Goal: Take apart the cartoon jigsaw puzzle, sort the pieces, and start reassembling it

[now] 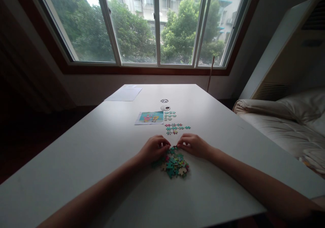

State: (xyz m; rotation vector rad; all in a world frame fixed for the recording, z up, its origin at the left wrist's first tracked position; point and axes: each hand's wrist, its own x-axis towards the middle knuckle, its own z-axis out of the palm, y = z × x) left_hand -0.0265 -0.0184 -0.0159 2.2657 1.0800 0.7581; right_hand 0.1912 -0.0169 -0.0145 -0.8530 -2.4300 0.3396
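Observation:
A loose pile of jigsaw puzzle pieces (175, 165), mostly green with some pink, yellow and bare-backed ones, lies on the white table in front of me. My left hand (155, 149) is at the pile's far left edge, thumb and fingertips curled together; what they hold, if anything, is too small to make out. Opposite it, my right hand (195, 145) has its fingers bent, and the fingertips pinch a small dark puzzle piece (175, 147) at the top of the pile. Beyond my hands, several pieces (174, 127) are laid out in short rows.
A picture card (149, 118) with colourful cartoon figures lies left of another group of light green pieces (170, 115). Two round flat items (165, 108) sit farther back. White paper (123, 94) rests at the table's far left. A couch (281, 119) stands to the right.

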